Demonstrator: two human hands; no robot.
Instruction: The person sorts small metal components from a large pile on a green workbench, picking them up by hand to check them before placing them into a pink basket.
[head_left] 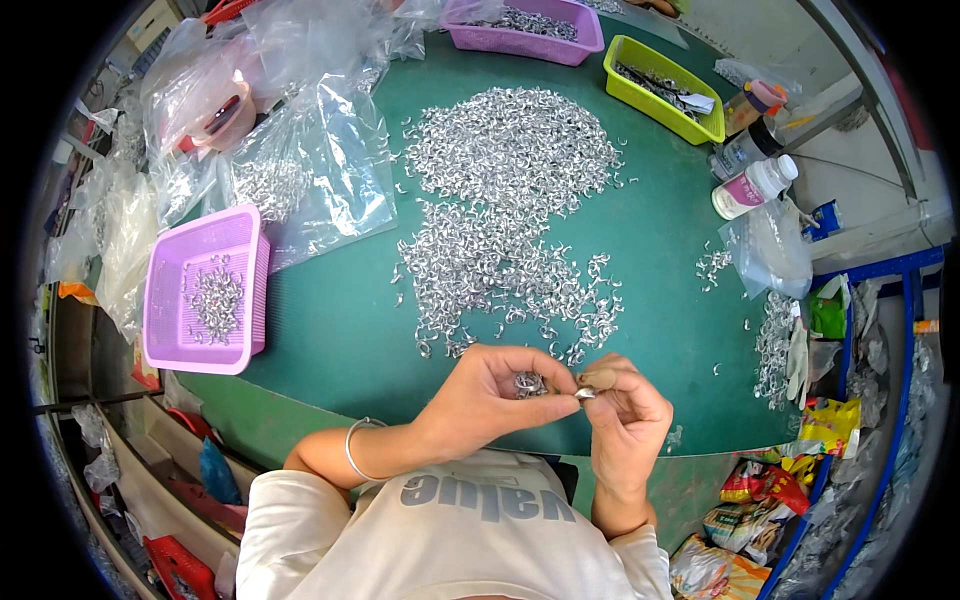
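Your left hand [497,392] is held over the near edge of the green table [340,330], with the palm turned up and the fingers curled around a small bunch of silver metal clips [528,384] that lies in it. Your right hand [625,418] is just beside it, and its fingertips touch those of the left hand; thumb and forefinger are closed in a pinch on a single clip [585,394], which shines between the two hands. On your left wrist you wear a thin silver bangle [352,447]. Straight in front of your hands, on the table, a large heap of the same clips [510,210] spreads out, wide at the far side and thinner toward you, and its nearest loose pieces lie just beyond your fingers. To your left stands a pink plastic basket [160,340] with a small number of clips in it. Behind this basket lie clear plastic bags [320,160], some with more clips inside. At the far edge of the table you see a purple basket [520,42] and a green tray [662,90], both with metal parts in them. To your right lie two white bottles [755,185] near a smaller clear bag [775,250].
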